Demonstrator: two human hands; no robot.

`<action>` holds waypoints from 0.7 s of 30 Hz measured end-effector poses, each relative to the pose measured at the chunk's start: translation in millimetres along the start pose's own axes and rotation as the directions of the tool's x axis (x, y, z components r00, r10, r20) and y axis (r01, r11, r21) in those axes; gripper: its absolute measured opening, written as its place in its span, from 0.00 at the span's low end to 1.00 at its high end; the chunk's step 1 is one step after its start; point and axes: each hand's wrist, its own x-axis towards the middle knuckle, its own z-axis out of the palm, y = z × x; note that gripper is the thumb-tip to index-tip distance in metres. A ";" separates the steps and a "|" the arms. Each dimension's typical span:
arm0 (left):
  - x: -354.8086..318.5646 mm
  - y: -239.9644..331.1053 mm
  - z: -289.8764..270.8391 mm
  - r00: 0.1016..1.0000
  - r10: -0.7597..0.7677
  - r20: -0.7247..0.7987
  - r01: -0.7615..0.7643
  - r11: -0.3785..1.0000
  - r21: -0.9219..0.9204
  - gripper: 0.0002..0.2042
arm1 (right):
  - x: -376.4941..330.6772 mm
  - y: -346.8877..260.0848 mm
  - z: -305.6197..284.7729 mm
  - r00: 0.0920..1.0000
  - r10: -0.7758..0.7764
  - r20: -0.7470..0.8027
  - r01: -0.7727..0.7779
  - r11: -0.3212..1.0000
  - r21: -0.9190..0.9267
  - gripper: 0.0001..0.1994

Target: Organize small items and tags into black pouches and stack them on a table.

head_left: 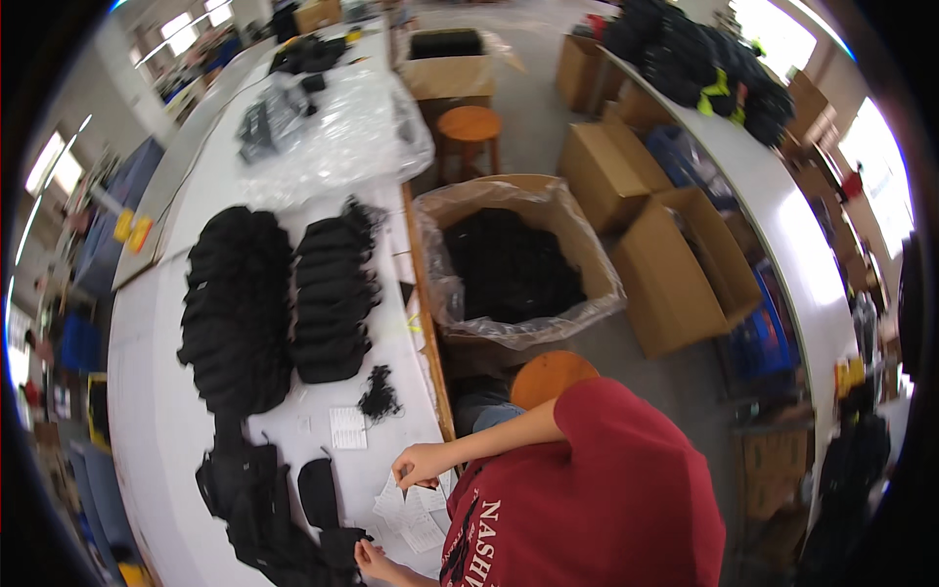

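My left hand (376, 562) is closed on the edge of a black fabric pouch (342, 548) at the table's near end. My right hand (419, 466) is pinched above loose white paper slips (416, 528); whatever is between its fingertips is too small to make out. Beside the held pouch lies another small black pouch (318, 494). Left of them sprawls a heap of black fabric pieces (256, 504). Farther up are a tangle of thin black cords (380, 393) and a printed white sheet (348, 428). Two rows of stacked black pouches, one wide (238, 308) and one narrow (333, 298), stand beyond.
Clear plastic sheeting (333, 137) covers the white table's far part. Right of the table, a plastic-lined carton (577, 220) holds black goods. An orange stool (553, 379) is beside me, another stool (469, 123) farther off. Open cartons (675, 293) stand by the right-hand table (773, 186).
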 end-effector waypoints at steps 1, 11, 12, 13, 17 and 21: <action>14.9 -2.3 4.2 0.999 0.008 0.040 -0.008 1.000 0.001 0.10 | -0.1 0.2 1.5 1.000 0.021 0.016 -0.020 0.999 -0.048 0.07; 6.9 65.1 66.4 0.980 0.048 0.191 -0.034 0.997 -0.075 0.14 | -21.2 9.3 4.8 0.998 -0.029 -0.055 0.020 0.988 -0.153 0.06; 0.4 74.1 67.9 0.979 0.052 0.199 -0.037 0.996 -0.080 0.14 | -27.4 7.3 4.6 0.997 -0.032 -0.065 0.020 0.984 -0.178 0.06; -6.2 82.9 69.4 0.977 0.057 0.207 -0.040 0.996 -0.085 0.14 | -33.3 7.3 3.5 0.996 -0.036 -0.075 0.020 0.979 -0.202 0.06; -64.5 167.6 102.6 0.983 0.045 0.177 -0.026 0.993 -0.113 0.16 | -41.0 19.1 -0.3 0.996 -0.054 -0.075 0.037 0.975 -0.217 0.07; -83.4 146.0 71.8 0.984 0.035 0.174 -0.015 0.993 -0.117 0.17 | -52.2 15.1 7.6 0.976 -0.144 -0.165 0.098 0.962 -0.256 0.08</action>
